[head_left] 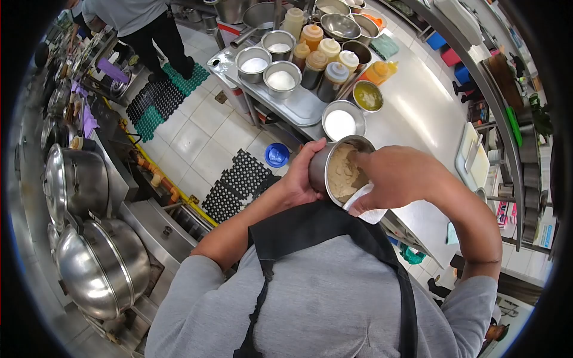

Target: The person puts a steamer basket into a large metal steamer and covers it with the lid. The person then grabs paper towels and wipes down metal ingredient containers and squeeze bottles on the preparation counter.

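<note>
My left hand [303,176] is wrapped round a steel container [320,169], tilted so its mouth faces me. A thick beige mass [343,170] lies inside it, looking like paste or moist powder. Over the container's right rim is my right hand [397,179], its fingers partly hidden inside the mouth. Between its thumb and fingers sits a thin white piece [371,215], held against the near rim; its exact kind does not show. Just beyond the container, a steel bowl of white powder [340,124] stands on the steel counter [412,107].
Several squeeze bottles [328,51] and steel bowls of white powder [280,80] crowd the counter's far left. A bowl of yellow-green liquid [367,96] is nearby. Large pots [83,185] stand at left. Another person [137,30] is at upper left. Black mats [239,185] cover some floor.
</note>
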The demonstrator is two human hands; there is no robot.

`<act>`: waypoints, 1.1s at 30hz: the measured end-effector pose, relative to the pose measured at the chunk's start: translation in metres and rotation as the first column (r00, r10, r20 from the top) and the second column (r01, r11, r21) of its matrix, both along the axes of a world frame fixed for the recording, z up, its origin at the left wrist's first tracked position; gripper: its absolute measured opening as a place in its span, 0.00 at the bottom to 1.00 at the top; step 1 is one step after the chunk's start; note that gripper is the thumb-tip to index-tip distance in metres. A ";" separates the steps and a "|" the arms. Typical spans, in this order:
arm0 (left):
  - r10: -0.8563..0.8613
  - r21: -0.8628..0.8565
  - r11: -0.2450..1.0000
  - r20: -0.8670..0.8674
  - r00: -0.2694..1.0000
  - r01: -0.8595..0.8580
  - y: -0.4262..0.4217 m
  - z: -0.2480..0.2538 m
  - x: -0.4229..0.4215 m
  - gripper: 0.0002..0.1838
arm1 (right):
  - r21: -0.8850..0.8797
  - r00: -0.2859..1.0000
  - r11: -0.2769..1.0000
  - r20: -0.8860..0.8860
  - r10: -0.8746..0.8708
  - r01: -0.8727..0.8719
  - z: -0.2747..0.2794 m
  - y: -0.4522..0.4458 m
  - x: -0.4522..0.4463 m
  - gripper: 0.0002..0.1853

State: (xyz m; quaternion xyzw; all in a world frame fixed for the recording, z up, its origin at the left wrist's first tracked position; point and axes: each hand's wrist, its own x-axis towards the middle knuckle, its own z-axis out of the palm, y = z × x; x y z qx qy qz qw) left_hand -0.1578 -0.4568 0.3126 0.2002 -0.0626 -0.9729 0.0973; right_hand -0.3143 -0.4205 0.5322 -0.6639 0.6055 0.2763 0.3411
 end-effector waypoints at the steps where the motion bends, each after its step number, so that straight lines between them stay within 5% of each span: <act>1: 0.000 -0.007 1.000 0.001 1.000 0.000 0.000 0.000 -0.001 0.39 | 0.011 1.000 1.000 0.020 0.002 -0.002 -0.004 0.000 0.000 0.42; 4: -0.003 -0.026 1.000 -0.016 1.000 0.003 0.001 -0.003 -0.001 0.39 | 0.069 0.997 0.996 0.047 0.057 -0.060 -0.011 -0.004 0.002 0.42; 10: 0.004 0.015 1.000 -0.031 1.000 -0.003 -0.001 -0.005 0.001 0.39 | -0.100 0.999 0.994 0.028 -0.031 0.034 0.004 0.003 0.003 0.43; 16: 0.000 -0.004 1.000 -0.056 0.998 0.000 0.000 -0.005 0.001 0.39 | -0.054 0.989 0.999 0.150 0.011 -0.003 -0.020 -0.005 -0.001 0.44; 19: 0.003 -0.003 1.000 -0.037 0.999 -0.003 0.002 -0.006 0.001 0.39 | 0.018 0.998 1.000 0.068 0.006 -0.008 -0.011 -0.005 0.005 0.44; 22: 0.019 0.001 1.000 -0.061 0.998 -0.019 0.002 -0.005 0.001 0.39 | -0.155 0.998 0.986 0.049 -0.048 0.055 -0.005 0.007 0.006 0.43; 31: -0.026 -0.026 0.999 -0.037 0.999 0.025 0.007 -0.004 0.003 0.40 | 0.102 0.990 0.994 0.132 -0.053 0.039 -0.021 0.000 -0.002 0.44; 33: -0.028 -0.027 0.999 -0.052 0.998 0.027 0.007 -0.001 0.003 0.40 | -0.019 0.983 0.998 0.174 -0.055 0.059 -0.009 0.004 0.001 0.43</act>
